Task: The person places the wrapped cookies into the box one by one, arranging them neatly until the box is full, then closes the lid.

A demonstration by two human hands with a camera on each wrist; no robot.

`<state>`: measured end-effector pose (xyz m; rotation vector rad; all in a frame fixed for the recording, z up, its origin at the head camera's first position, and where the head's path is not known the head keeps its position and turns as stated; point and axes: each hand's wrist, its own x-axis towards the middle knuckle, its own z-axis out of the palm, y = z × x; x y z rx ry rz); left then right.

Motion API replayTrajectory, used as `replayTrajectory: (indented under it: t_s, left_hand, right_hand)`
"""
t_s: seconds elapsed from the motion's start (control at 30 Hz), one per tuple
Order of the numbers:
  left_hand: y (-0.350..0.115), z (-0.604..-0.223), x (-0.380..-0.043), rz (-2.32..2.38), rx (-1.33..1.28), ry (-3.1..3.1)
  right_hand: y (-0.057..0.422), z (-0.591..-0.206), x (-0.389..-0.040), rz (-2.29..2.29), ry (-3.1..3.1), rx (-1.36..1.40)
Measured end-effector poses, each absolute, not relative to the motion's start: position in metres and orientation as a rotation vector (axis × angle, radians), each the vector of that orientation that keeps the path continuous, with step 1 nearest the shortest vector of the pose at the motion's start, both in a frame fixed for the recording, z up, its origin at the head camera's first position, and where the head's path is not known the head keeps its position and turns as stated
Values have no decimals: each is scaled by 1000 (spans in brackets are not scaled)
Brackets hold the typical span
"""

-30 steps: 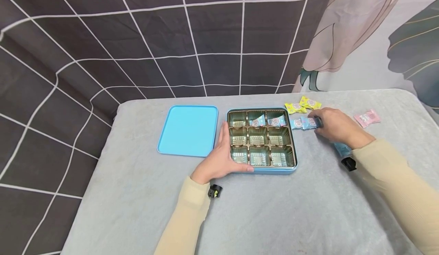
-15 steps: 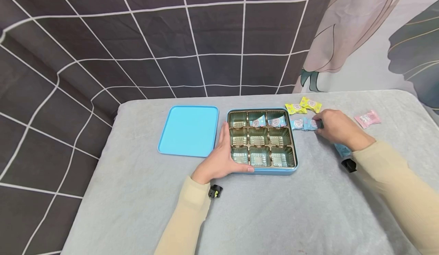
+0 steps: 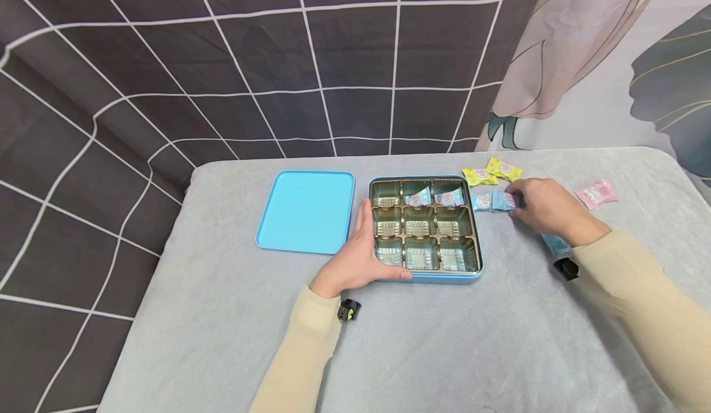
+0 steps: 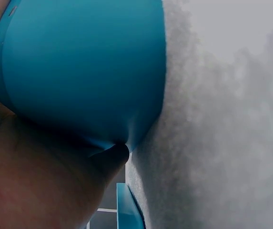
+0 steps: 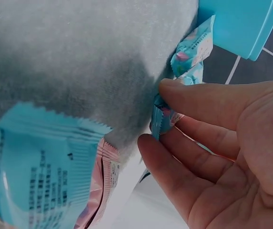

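Observation:
A blue square tin [image 3: 433,277] holds a gold tray of nine-style square compartments; blue-wrapped candies [image 3: 418,197] lie in the back middle and back right ones. My left hand [image 3: 355,258] rests against the tin's front left corner, fingers straight along its left side and thumb along the front. To the tin's right, my right hand [image 3: 547,209] pinches the end of a blue-wrapped candy [image 5: 161,117] between thumb and fingers. That candy lies in line with another blue candy [image 3: 481,202] close to the tin's right wall.
Left of the tin lies its blue lid [image 3: 307,212]. Two yellow candies [image 3: 480,176] sit behind the right hand. A pink candy [image 3: 596,194] lies farther right, and a blue candy [image 3: 555,244] is partly hidden under the right wrist. Grey cloth [image 3: 222,339] covers the table.
The right hand has shifted very slightly with the pinched candy, which now sits a little farther from the tin. The left hand and the tin stay in place.

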<state>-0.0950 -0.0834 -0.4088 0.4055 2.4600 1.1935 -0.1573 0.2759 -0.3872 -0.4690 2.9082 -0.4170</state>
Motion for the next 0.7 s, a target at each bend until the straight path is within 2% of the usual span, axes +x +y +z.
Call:
replayTrajectory:
  t_s: [0.7]
  left_hand:
    - [-83, -409, -95, 1198, 414, 2461]
  right_hand:
    - [268, -381, -152, -479, 2941, -488]
